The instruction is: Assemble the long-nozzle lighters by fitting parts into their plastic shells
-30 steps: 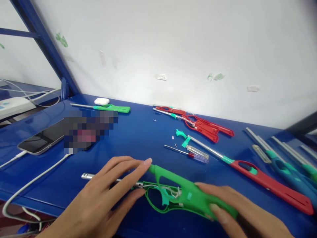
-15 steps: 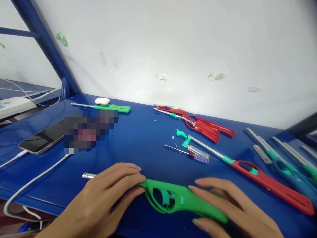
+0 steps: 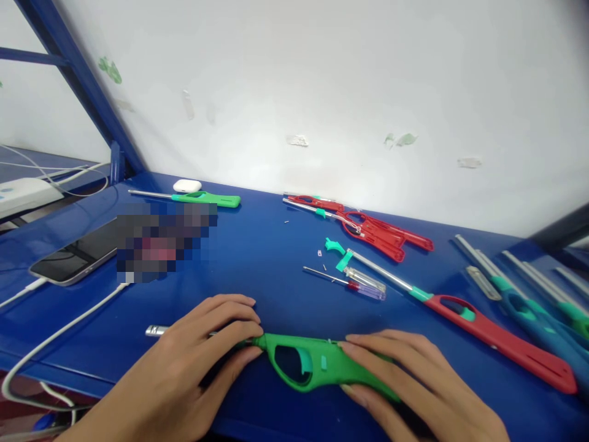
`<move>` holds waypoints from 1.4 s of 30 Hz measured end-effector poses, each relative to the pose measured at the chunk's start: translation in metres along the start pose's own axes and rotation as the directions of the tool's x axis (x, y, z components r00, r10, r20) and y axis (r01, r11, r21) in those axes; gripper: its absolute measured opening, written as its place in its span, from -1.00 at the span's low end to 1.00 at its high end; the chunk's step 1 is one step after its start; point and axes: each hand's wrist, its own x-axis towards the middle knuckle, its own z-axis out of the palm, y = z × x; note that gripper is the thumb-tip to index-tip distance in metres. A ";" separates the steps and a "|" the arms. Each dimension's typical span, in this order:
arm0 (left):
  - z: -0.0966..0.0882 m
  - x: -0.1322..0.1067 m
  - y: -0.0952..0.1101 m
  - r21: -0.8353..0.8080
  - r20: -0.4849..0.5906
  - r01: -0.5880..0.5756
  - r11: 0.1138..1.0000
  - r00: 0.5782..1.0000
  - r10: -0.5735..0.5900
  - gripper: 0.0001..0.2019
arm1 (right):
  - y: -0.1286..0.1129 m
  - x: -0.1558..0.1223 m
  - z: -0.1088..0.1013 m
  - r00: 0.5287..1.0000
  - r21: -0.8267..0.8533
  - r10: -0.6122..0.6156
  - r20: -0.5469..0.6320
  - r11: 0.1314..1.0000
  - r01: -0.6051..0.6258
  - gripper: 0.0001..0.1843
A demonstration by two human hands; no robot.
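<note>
A green utility lighter (image 3: 317, 368) lies across the near part of the blue table, its metal tube pointing left and a teal trigger inside its guard. My left hand (image 3: 202, 356) is closed around the tube where it meets the green body, and the silver tip shows past the knuckles. On the handle end, my right hand (image 3: 414, 380) pinches the body with the thumb below and the fingers above. Its fingers hide part of the handle. The guard's edges look closely aligned.
Beyond my hands lie a screwdriver (image 3: 368, 291), a clear fuel tank (image 3: 365, 279), opened red lighter shells (image 3: 372, 233) and a red lighter (image 3: 501, 337). Several lighters (image 3: 529, 313) crowd the right. A phone (image 3: 73, 252), a green lighter (image 3: 207, 199) and a white case (image 3: 187, 185) sit left.
My right hand has closed onto the handle from a looser, spread pose. The green lighter's guard showed two separated edges before and now looks like one. The trigger sits differently in the opening.
</note>
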 end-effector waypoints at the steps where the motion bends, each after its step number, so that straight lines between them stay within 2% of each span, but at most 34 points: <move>1: 0.000 0.000 0.000 -0.001 0.003 -0.001 1.000 1.000 0.001 -0.80 | 0.001 -0.001 0.000 1.000 -0.010 0.002 0.004 1.000 -0.002 -0.77; 6: -0.001 0.001 0.001 0.026 0.036 -0.062 0.998 0.997 0.061 -0.76 | 0.002 -0.002 0.000 0.999 -0.042 -0.003 0.032 0.999 0.005 -0.75; 11: -0.001 0.001 0.001 0.026 0.035 -0.053 0.998 0.998 0.052 -0.77 | 0.003 -0.002 0.001 0.998 -0.078 0.008 0.063 0.997 -0.004 -0.74; 24: -0.002 0.004 0.003 0.020 0.017 -0.026 0.999 1.000 0.026 -0.80 | -0.006 0.010 0.001 1.000 -0.069 0.021 -0.006 0.997 -0.022 -0.65; 30: -0.001 0.003 0.002 0.030 0.031 -0.054 0.998 0.998 0.054 -0.78 | -0.002 0.000 0.001 0.994 -0.079 0.056 0.091 0.996 -0.048 -0.74; 37: -0.001 0.001 -0.001 0.022 0.043 -0.048 0.999 0.998 0.047 -0.76 | 0.000 -0.002 -0.003 0.994 -0.043 0.100 0.039 0.994 -0.098 -0.79; 42: 0.001 -0.001 -0.004 0.062 0.051 -0.054 0.997 0.997 0.051 -0.79 | 0.000 0.001 -0.001 0.989 0.036 0.126 0.077 0.991 -0.129 -0.83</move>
